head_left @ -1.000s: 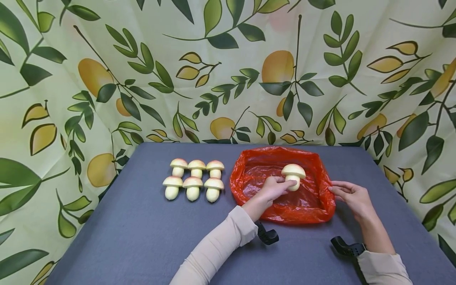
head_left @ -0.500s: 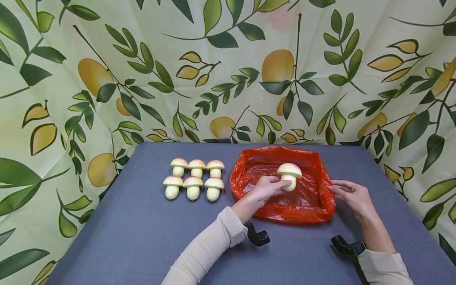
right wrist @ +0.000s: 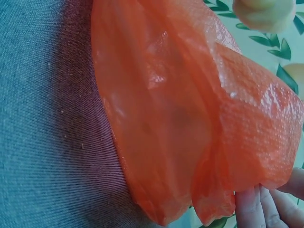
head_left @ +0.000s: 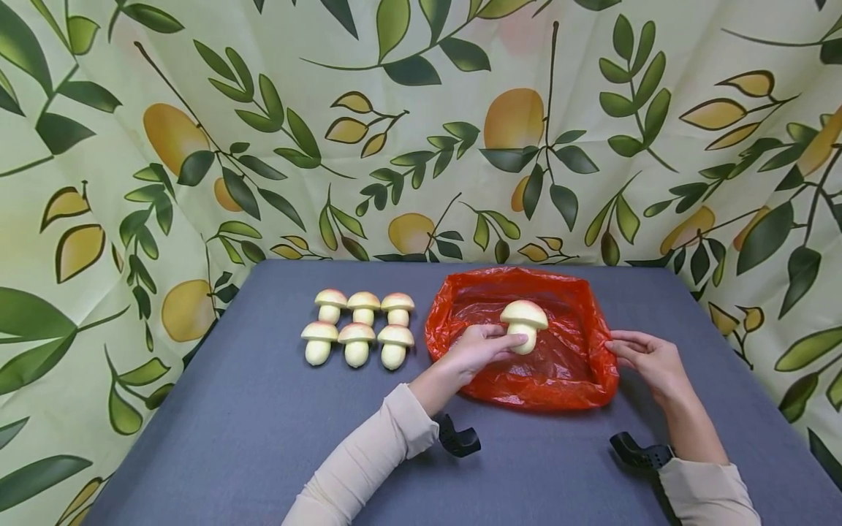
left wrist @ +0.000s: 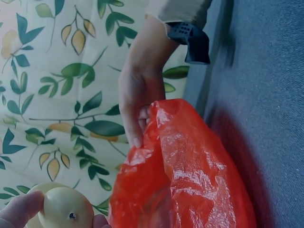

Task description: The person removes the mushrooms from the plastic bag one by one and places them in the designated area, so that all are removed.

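Note:
In the head view my left hand pinches the stem of a cream toy mushroom over the mouth of an open red plastic bag. The stem's round end faces the camera in the left wrist view, held between thumb and fingers. My right hand pinches the right rim of the bag. From the right wrist, the bag's crinkled side fills the middle, with right-hand fingers at its edge and part of the mushroom above. No mushroom shows inside the bag in the head view.
Several more toy mushrooms lie left of the bag in two rows, caps toward the far side. The table has a dark grey-blue cloth. A leaf-patterned curtain hangs behind it. Each wrist wears a black camera mount.
My left hand has drawn back to the left with the mushroom, which stays over the bag. The right hand keeps its place at the bag's rim.

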### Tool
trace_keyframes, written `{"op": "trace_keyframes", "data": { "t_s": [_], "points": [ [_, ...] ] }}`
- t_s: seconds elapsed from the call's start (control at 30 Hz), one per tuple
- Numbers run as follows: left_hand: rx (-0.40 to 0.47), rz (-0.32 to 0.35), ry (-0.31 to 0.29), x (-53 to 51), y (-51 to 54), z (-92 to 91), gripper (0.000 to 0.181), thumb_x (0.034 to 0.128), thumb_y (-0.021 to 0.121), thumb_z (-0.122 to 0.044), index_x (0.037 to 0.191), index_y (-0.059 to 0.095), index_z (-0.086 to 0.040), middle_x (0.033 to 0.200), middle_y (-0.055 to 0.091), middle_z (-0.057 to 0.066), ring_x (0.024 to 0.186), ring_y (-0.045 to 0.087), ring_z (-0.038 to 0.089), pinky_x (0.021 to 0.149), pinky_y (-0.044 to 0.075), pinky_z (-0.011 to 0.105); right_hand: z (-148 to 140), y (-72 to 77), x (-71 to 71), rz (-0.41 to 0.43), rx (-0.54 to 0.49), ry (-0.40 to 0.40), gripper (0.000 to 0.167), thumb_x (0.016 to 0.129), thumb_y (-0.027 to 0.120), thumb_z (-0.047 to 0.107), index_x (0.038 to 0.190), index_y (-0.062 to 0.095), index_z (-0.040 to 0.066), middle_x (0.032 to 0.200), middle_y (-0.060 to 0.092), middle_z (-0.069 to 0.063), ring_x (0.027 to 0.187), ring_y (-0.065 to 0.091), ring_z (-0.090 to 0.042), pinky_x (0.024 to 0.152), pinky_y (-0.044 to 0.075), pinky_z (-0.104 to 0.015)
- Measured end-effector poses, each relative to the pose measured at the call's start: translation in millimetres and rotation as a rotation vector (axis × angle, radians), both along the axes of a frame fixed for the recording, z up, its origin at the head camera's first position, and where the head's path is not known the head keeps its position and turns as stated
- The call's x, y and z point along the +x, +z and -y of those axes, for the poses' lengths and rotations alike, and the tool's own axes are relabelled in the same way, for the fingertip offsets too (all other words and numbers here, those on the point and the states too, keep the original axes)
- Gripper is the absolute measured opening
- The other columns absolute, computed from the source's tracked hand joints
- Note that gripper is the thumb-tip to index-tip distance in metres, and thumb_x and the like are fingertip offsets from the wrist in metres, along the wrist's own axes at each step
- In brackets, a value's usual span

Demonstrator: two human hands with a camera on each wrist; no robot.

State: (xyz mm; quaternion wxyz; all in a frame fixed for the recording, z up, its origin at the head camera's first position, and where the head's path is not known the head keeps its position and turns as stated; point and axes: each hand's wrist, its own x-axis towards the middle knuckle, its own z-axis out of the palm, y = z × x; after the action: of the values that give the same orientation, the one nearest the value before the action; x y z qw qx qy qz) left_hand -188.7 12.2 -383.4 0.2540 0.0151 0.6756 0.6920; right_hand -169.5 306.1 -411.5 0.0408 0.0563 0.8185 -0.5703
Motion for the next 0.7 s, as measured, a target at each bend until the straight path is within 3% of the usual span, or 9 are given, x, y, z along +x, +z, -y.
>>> {"op": "trace_keyframes", "data": {
  "t_s": [0.23, 0.4, 0.7],
  "points": [
    [0.052, 0.005, 0.004, 4.8, -1.8, 10.6, 0.044, 0.0915, 0.066, -0.016, 0.128, 0.055, 0.006, 0.121, 0.067, 0.019, 0.102, 0.068, 0.016, 0.105, 0.048, 0.041, 0, 0.1, -0.9, 0.013, 0.004, -0.005, 0.009, 0.094, 0.062, 0.029, 0.097, 0.067, 0.035, 0.078, 0.066, 0.031, 0.076, 0.064, 0.01, 0.072, 0.056, -0.014],
    [0.042, -0.005, -0.007, 9.6, -2.2, 20.0, 0.048, 0.0924, 0.064, -0.017, 0.132, 0.052, 0.007, 0.124, 0.065, 0.02, 0.105, 0.068, 0.02, 0.106, 0.045, 0.044, 0, -0.4, 0.1, 0.015, -0.014, -0.011, 0.01, 0.093, 0.063, 0.028, 0.094, 0.067, 0.038, 0.078, 0.066, 0.031, 0.075, 0.064, 0.01, 0.071, 0.056, -0.013],
    [0.017, -0.015, -0.004, 19.0, -5.8, 43.8, 0.047, 0.0929, 0.064, -0.017, 0.133, 0.052, 0.006, 0.127, 0.064, 0.02, 0.106, 0.068, 0.017, 0.1, 0.052, 0.034, 1, -0.1, 1.2, 0.011, -0.047, -0.014, 0.014, 0.093, 0.063, 0.027, 0.09, 0.066, 0.04, 0.078, 0.067, 0.03, 0.075, 0.065, 0.009, 0.069, 0.056, -0.013]
  ]
}}
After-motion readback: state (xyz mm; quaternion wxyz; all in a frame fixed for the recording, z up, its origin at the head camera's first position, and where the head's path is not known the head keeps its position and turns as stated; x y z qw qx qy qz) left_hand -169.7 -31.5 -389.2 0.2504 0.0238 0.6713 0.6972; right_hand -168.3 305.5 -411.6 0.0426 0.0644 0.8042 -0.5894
